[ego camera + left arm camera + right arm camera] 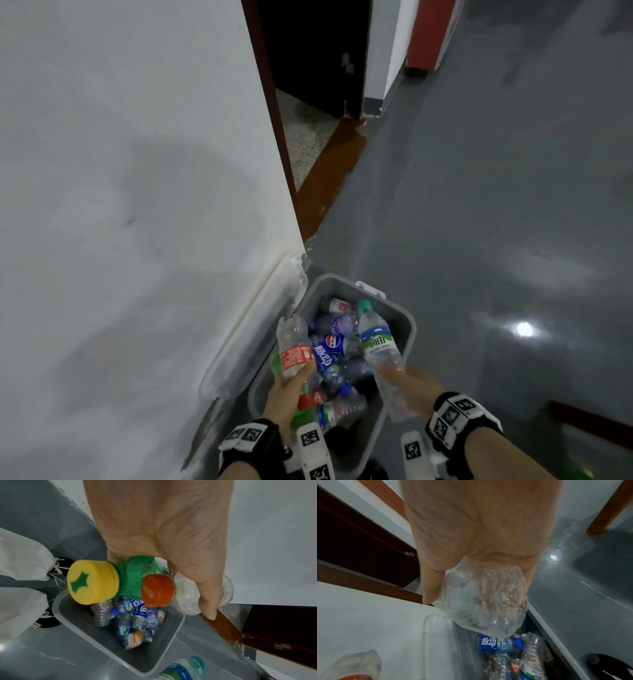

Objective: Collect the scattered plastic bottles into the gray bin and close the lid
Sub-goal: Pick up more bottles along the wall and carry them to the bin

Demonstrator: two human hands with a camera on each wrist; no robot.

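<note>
Open gray plastic bin [409, 329] on the gray floor [496, 222] beside the white wall [120, 171], part-filled with crushed bottles; its translucent lid [253, 325] leans upright against the wall.

Left hand [287, 394] clasps two bottles at once over the bin: clear red-labelled bottle with orange cap [157, 590] and green bottle with yellow cap [92, 581].

Right hand [407, 380] grips the base of a clear water bottle with green cap and label [376, 342], also over the bin.

Risks, judged: the water bottle sits near the right rim and may bounce out on release; the doubled left grip may drop one bottle outside; the heap may stop the lid seating.
</note>
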